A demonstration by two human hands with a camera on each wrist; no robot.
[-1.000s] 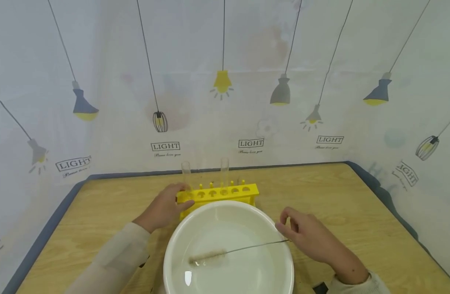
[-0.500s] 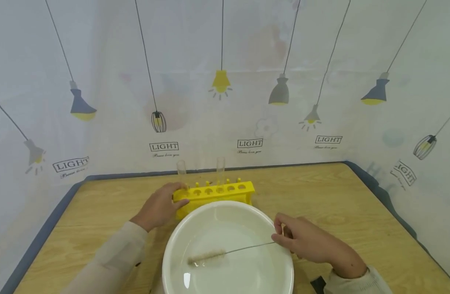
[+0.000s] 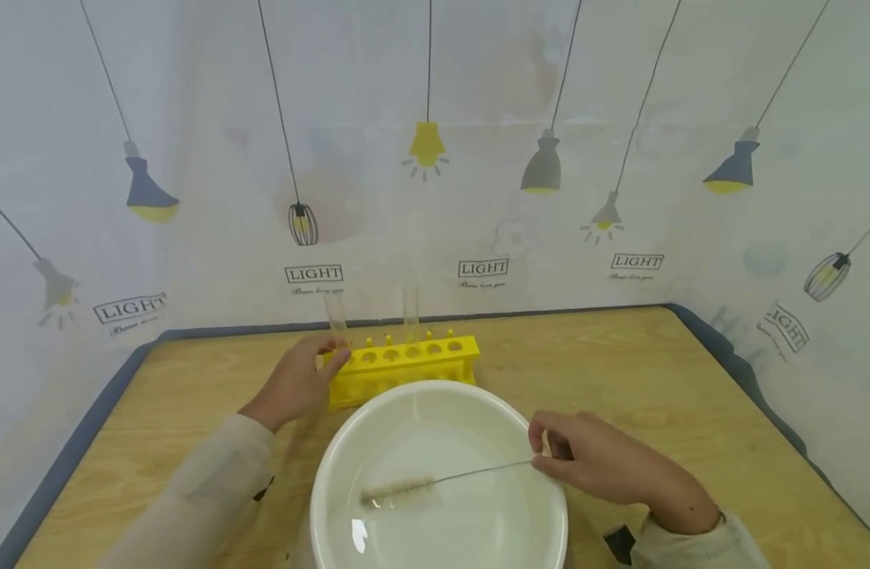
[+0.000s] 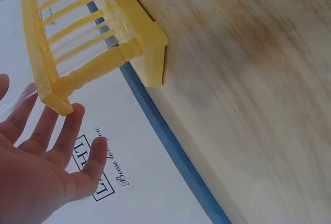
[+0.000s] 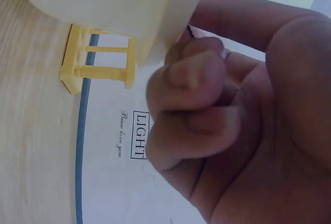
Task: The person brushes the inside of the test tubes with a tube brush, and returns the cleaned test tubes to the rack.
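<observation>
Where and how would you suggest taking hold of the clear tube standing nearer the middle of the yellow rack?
I'd pinch the tube by its upper part, coming down from above: it stands roughly upright with that part free above the yellow rack, while the rack surrounds it lower down and the basin sits close in front.

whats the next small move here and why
Probably lift the left test tube out of the yellow rack with the left hand. That hand is right where the tube enters the rack, though whether it pinches the tube is hard to tell, and the right hand pinches the wire of the brush, its bristles inside the white basin.
</observation>
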